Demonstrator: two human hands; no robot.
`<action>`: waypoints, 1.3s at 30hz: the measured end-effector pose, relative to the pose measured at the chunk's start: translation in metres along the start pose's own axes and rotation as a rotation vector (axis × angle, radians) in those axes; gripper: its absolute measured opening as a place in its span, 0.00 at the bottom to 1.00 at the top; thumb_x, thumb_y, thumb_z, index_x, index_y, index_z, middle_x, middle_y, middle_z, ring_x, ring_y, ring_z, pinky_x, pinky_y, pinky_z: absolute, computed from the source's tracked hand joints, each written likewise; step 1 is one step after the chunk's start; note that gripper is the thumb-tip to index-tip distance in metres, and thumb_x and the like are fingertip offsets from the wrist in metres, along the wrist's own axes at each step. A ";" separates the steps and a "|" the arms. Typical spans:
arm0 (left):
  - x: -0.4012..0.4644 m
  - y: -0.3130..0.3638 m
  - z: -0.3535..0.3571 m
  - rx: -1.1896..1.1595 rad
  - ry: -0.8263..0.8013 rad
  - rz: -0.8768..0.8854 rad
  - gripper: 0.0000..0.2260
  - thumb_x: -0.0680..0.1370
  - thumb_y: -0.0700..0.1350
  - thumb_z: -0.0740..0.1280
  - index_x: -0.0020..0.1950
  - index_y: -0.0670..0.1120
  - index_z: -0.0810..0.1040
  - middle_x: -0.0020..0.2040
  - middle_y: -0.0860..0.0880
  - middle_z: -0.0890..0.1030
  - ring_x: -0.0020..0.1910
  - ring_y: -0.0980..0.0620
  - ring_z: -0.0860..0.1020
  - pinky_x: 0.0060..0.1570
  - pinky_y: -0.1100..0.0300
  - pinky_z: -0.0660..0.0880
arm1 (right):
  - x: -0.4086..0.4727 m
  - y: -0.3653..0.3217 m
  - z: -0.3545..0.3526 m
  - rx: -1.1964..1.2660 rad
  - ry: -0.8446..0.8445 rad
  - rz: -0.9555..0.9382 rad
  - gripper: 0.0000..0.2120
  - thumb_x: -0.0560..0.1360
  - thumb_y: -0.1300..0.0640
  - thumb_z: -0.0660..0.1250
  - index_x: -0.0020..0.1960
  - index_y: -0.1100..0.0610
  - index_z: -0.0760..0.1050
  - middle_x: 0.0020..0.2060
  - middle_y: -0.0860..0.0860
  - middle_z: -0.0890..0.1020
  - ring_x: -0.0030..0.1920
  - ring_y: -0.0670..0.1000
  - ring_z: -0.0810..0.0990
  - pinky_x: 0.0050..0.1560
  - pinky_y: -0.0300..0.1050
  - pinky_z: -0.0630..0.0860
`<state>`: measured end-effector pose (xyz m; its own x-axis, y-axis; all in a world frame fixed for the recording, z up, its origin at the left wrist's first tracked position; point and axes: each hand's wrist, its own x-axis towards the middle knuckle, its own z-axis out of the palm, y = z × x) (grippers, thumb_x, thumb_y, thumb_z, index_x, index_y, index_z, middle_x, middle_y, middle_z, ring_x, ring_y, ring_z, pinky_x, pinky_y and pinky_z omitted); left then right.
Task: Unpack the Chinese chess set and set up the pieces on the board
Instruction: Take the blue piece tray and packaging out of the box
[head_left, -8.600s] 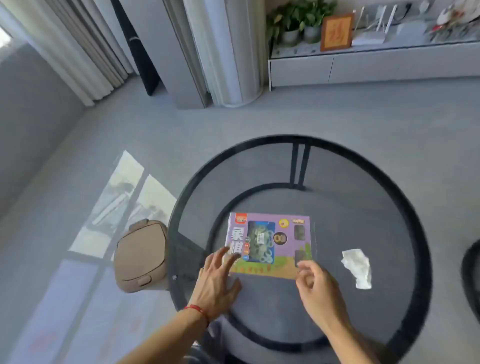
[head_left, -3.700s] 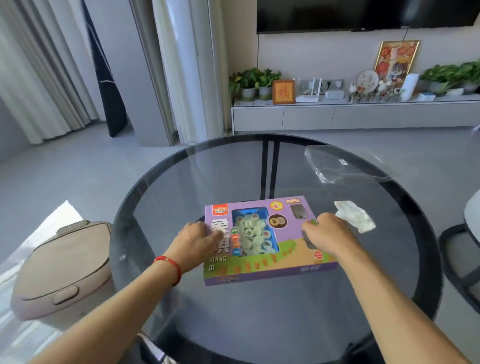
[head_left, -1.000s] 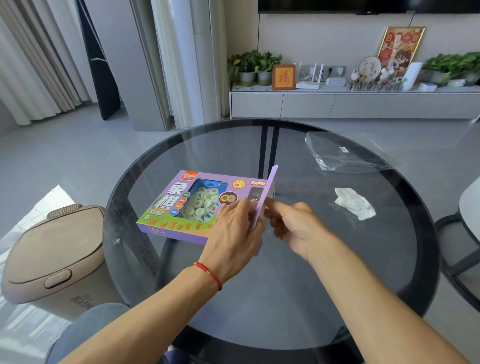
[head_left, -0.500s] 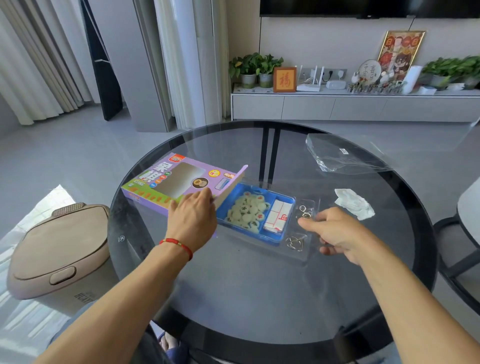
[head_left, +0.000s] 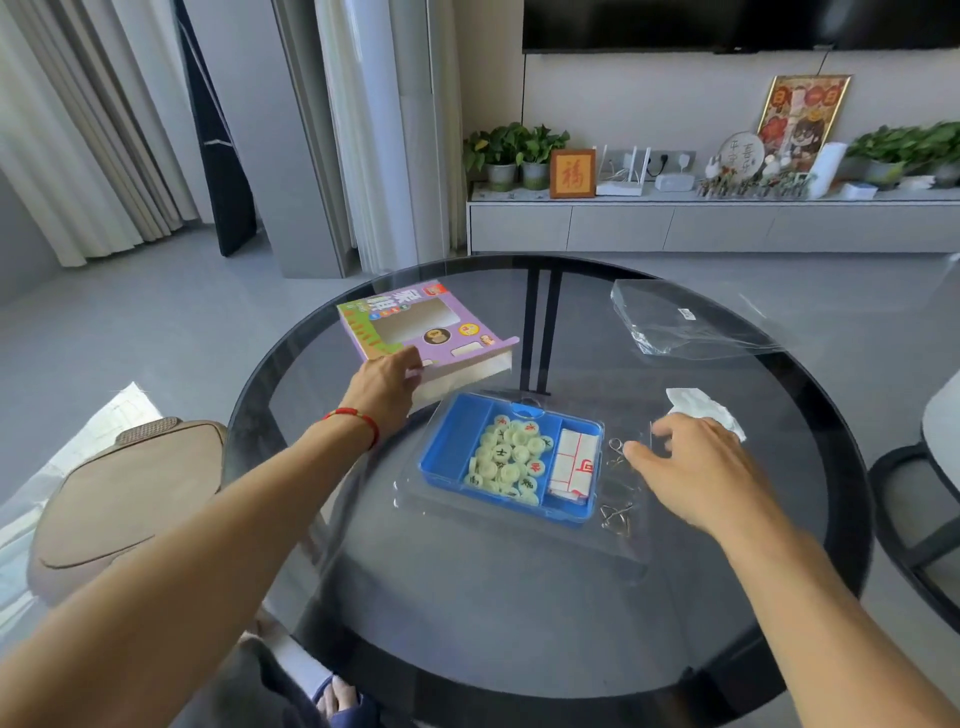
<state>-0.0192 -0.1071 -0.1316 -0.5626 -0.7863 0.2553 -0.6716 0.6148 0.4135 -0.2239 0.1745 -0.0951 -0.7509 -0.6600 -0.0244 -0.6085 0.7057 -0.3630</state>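
The empty purple chess box (head_left: 415, 325) lies at the back left of the round glass table (head_left: 519, 597), its open end facing me. My left hand (head_left: 387, 387) grips its near corner. A blue tray (head_left: 449, 449) sits in a clear plastic shell (head_left: 618, 551) at the table's middle. It holds several pale round chess pieces (head_left: 506, 460) and the folded white board sheet (head_left: 574, 462). Two small metal ring puzzles (head_left: 617, 512) lie in the shell's right side. My right hand (head_left: 696, 473) rests at that right side, fingers loosely bent and touching the plastic.
A sheet of clear plastic wrap (head_left: 675, 322) lies at the back right of the table, and a crumpled white tissue (head_left: 701, 408) just behind my right hand. A beige bin (head_left: 124, 493) stands on the floor to the left, a chair (head_left: 930, 467) to the right.
The tray was slid out of the purple box. My left hand has since carried the empty box farther back and left, while my right hand stayed at the shell's right side.
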 end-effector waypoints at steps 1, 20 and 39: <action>0.013 0.002 0.002 -0.004 -0.027 0.008 0.07 0.82 0.41 0.63 0.58 0.44 0.78 0.57 0.39 0.81 0.51 0.36 0.79 0.48 0.50 0.77 | 0.004 -0.001 -0.001 0.048 0.018 0.000 0.17 0.78 0.41 0.65 0.58 0.52 0.77 0.56 0.50 0.79 0.55 0.56 0.78 0.48 0.47 0.73; 0.216 0.096 0.085 0.271 -0.269 0.255 0.31 0.74 0.28 0.61 0.72 0.54 0.70 0.65 0.40 0.73 0.56 0.35 0.76 0.51 0.49 0.74 | 0.086 0.007 -0.020 0.294 0.168 -0.052 0.13 0.79 0.47 0.63 0.62 0.47 0.76 0.55 0.45 0.81 0.56 0.50 0.79 0.55 0.49 0.76; 0.137 0.090 0.044 0.019 -0.190 0.234 0.31 0.72 0.32 0.66 0.73 0.46 0.65 0.74 0.45 0.67 0.75 0.41 0.61 0.72 0.45 0.65 | 0.075 0.004 -0.016 0.262 0.081 -0.166 0.09 0.77 0.50 0.65 0.56 0.46 0.80 0.52 0.43 0.82 0.50 0.47 0.80 0.55 0.46 0.77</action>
<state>-0.1784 -0.1567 -0.0979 -0.7820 -0.5989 0.1726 -0.5212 0.7802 0.3458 -0.2867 0.1317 -0.0835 -0.6709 -0.7308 0.1258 -0.6458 0.4925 -0.5834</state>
